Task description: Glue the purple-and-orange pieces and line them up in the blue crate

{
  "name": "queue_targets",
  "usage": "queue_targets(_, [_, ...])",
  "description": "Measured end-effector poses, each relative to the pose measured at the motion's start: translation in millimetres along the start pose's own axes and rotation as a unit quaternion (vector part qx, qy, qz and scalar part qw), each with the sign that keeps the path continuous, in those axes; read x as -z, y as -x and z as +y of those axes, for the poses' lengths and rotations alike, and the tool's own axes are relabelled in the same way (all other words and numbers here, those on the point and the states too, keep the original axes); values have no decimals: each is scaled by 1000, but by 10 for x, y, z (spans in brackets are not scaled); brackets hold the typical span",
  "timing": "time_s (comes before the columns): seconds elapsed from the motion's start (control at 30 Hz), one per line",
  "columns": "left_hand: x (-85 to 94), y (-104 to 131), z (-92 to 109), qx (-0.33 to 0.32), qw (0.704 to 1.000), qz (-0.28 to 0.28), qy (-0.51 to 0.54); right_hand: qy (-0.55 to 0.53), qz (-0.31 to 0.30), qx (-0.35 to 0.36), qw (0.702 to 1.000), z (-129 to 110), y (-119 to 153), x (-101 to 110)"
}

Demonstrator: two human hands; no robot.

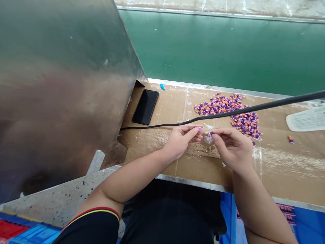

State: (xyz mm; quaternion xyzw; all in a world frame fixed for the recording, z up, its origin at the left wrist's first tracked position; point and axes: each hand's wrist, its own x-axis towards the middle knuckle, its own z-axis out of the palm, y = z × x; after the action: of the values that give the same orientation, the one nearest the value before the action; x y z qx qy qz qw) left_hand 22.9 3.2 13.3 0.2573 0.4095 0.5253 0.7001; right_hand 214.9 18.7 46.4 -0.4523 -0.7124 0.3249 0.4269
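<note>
My left hand [179,139] is closed, with a small pink piece [200,129] pinched between thumb and forefinger. Just to its right, my right hand [233,145] pinches a small purple piece [210,134] by its fingertips. The two pieces are close together but apart. Below them on the brown tabletop [167,162] lies a small clear round item [208,139], partly behind the right fingertips. Beyond my right hand spreads a pile of small purple, orange and pink pieces [245,122]; the hand hides its near edge.
A black cable [228,112] crosses above the table. At left stand a large metal panel [66,84] and a black phone [145,107], near a blue cap-like item [162,87]. A translucent scoop-like container [307,119] and one loose piece [291,139] lie right. Behind runs a green belt-like surface [215,51].
</note>
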Motion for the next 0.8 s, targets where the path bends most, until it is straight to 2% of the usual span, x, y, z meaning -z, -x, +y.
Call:
queue_targets(0.1, [-24,2,2,-18,1000,6,-18,-29,5,8,1000,-10,3,-39])
queue_targets(0.3, [-55,53,41,-16,998,-16,-56,-69,-14,-23,997,-66,-14,-37])
queue_targets(0.47, [-34,53,10,-8,997,-25,-76,-69,-43,-5,997,-48,-11,-31])
queue_targets(0.67, [-61,43,56,-48,997,3,-52,11,38,41,998,53,18,-43])
queue_targets(0.8, [-63,32,54,-28,1000,11,9,51,47,84,994,40,-1,-76])
